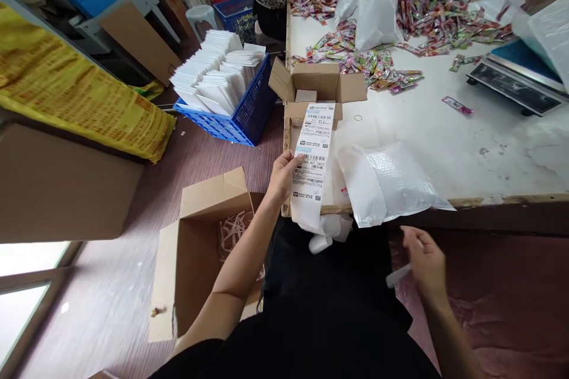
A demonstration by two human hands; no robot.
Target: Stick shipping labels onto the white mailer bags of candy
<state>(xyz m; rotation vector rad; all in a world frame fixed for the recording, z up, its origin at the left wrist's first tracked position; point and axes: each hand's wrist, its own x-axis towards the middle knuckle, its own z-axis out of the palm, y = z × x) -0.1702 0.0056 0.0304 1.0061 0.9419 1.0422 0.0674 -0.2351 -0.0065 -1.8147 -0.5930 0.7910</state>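
Pinching its left edge, the left hand [282,176] held the label strip [315,130] over the table [444,160], in front of the open carton [353,87]. The strip appeared light, limp and easily creased; side-edge grip was advisable. The plastic bag [395,183], to its right, appeared soft and slick; both ends suited gripping. The right hand [429,266] was curled narrow by a blurred pale strip [399,276]; its hold was indeterminable. Left fingertips behind the labels, small print and bag contents were unreadable or hidden.
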